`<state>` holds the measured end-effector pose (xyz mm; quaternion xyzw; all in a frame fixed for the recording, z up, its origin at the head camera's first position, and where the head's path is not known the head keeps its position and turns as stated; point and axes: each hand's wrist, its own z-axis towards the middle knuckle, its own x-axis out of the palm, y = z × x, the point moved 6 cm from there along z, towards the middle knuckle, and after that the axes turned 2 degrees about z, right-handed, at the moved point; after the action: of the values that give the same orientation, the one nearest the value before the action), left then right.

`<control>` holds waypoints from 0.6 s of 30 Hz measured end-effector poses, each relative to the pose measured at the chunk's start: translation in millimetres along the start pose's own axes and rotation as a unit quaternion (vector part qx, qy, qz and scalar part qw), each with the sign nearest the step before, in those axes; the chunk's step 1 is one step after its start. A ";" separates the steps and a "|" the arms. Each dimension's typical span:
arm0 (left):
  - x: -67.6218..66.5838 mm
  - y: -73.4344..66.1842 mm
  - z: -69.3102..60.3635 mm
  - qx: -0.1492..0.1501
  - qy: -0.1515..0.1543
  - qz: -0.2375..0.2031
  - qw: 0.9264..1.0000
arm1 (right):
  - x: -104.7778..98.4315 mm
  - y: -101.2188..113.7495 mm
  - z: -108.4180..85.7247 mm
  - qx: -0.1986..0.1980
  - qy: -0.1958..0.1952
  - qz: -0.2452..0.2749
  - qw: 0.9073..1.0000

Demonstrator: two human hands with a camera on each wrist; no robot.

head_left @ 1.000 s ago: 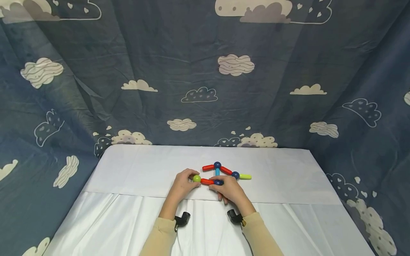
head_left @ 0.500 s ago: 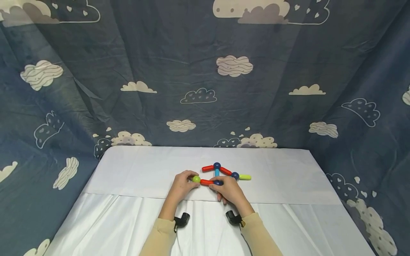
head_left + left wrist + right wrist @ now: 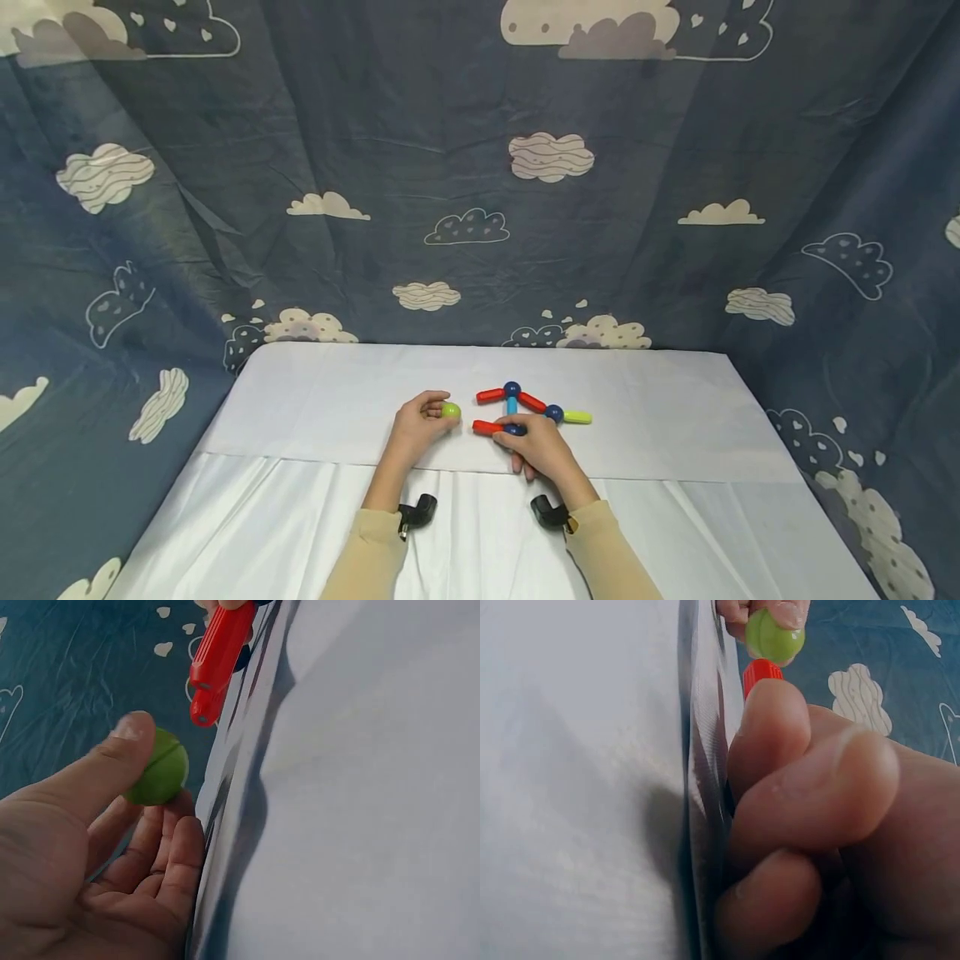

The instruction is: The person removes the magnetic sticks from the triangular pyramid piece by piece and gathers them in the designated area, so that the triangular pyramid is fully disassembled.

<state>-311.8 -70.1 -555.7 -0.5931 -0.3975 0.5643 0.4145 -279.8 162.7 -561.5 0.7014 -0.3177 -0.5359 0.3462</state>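
Observation:
My left hand (image 3: 414,427) pinches a green ball (image 3: 161,772) between thumb and fingers, apart from the rest of a ball-and-rod construction set. Its other fingers curl loosely below the ball in the left wrist view. My right hand (image 3: 542,440) grips a dark blue ball (image 3: 514,430), partly covered by the fingers, with a red rod (image 3: 486,427) pointing left from it. A light blue rod (image 3: 512,405) runs from there toward a far blue ball (image 3: 512,389). That one bears a second red rod (image 3: 491,396) on its left and a third red rod (image 3: 532,402) on its right.
Another blue ball (image 3: 553,413) joins the third red rod to a yellow-green rod (image 3: 577,417) at the right. Everything is over a white-covered table (image 3: 315,400). Behind it hangs a dark blue curtain (image 3: 450,100) with clouds. Each wrist wears a black camera (image 3: 417,511).
My left hand has moved left with the green ball, which has come off the end of the near red rod. The right hand keeps its grip, nearly unmoved.

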 end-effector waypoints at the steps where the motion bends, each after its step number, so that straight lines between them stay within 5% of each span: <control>1: -2.0 1.7 1.0 -0.005 -0.006 -0.009 1.000 | 0.3 -0.1 0.6 0.001 0.000 -0.001 1.000; 11: -41.8 -7.7 5.8 0.014 -0.075 -0.024 0.997 | 1.0 -1.3 0.5 0.001 0.002 0.000 1.000; 18: -84.7 -20.7 20.9 0.045 -0.130 0.009 0.990 | 0.5 -1.5 1.6 0.006 -0.002 -0.010 1.000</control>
<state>-336.7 -141.7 -507.8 -0.4991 -0.4170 0.6579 0.3797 -281.2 162.9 -563.3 0.7059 -0.3145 -0.5386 0.3357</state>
